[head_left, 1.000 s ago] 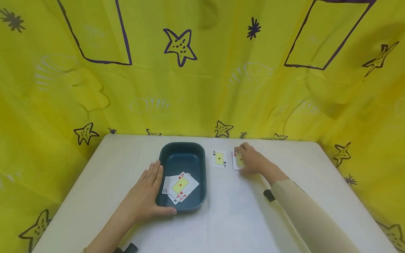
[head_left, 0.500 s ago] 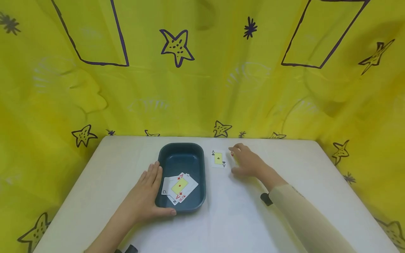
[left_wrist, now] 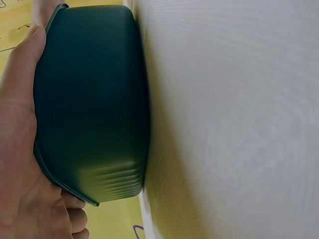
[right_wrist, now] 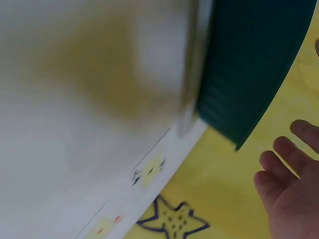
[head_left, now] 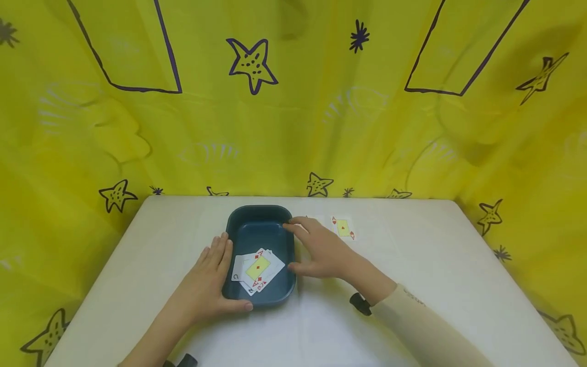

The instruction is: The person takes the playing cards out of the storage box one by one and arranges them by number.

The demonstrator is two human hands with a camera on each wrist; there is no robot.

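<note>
A dark blue-green tray [head_left: 261, 214] stands on the white table, holding a small fanned pile of playing cards with the ace of diamonds [head_left: 258, 267] on top. My left hand [head_left: 206, 280] rests along its left rim, fingers straight, thumb lying across the near edge. Spread fingers of my right hand [head_left: 323, 250] hover by the right rim, and the right wrist view shows them apart from the tray wall [right_wrist: 254, 64]. Mostly hidden beneath that hand in the head view, the ace of clubs [right_wrist: 149, 172] lies on the table. Farther right is the ace of hearts [head_left: 343, 228].
The white-covered table [head_left: 403, 255] reaches back to a yellow curtain [head_left: 293, 127] patterned with starfish. Both cards outside the tray lie near the table's far edge. A dark strap piece [head_left: 361, 304] sits at my right wrist.
My right hand has left the ace of hearts and moved left across the ace of clubs to the tray's right rim. The left hand stays on the tray.
</note>
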